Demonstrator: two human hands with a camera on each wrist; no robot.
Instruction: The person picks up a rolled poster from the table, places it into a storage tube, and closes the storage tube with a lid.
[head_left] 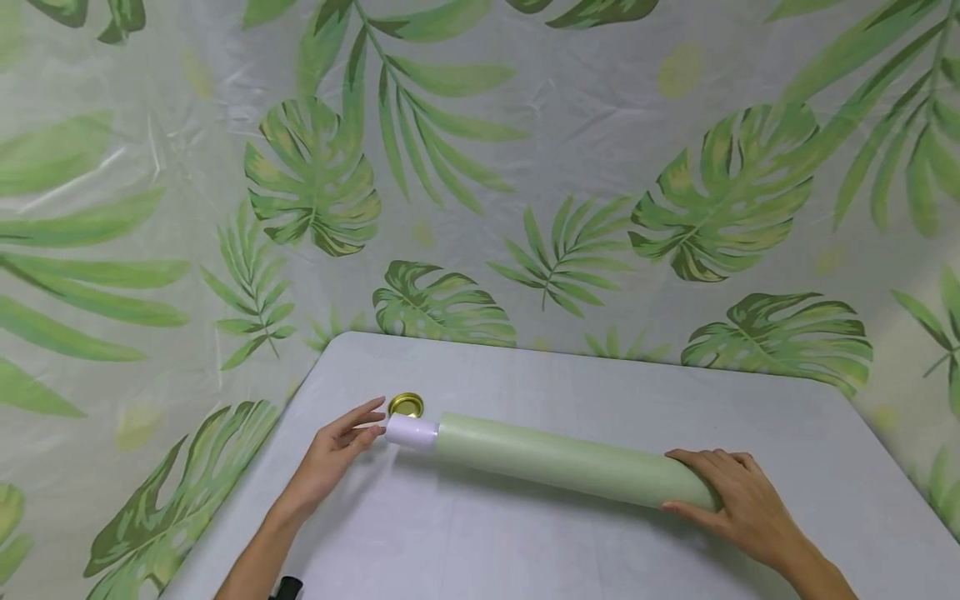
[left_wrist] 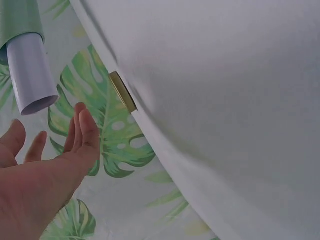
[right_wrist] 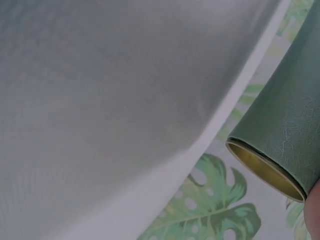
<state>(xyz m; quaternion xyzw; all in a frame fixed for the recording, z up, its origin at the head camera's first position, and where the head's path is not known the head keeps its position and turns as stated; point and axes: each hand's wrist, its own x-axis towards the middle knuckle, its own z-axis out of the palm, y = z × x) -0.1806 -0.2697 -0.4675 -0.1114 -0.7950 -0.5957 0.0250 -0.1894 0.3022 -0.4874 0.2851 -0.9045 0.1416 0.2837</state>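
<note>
I judge the step in hand to be working the white roll (head_left: 412, 432) through the mouth of the green tube (head_left: 555, 458), though whether in or out I cannot tell. To do it well, I should close my left fingers lightly and evenly round the roll, since it looks like thin sheet and would likely dent under a hard pinch. I should move it straight along the tube's line, perhaps with a slight twist, so its edge doesn't catch on the rim. Steady right fingers matter as much, because the tube is raised off the desk (head_left: 525, 550).

My left hand (head_left: 341, 448) comes in from the side, palm turned toward the roll, thumb and fingers stretched out and parted. They hold nothing; the roll's end is just beside their tips, with a small gap. My right hand (head_left: 738, 504) wraps the tube's far end, thumb along the near side and fingers over the top, just beside its gold end (right_wrist: 265, 170). A gold lid (head_left: 406, 404) lies on the desk just beyond my left fingertips, behind the roll.
</note>
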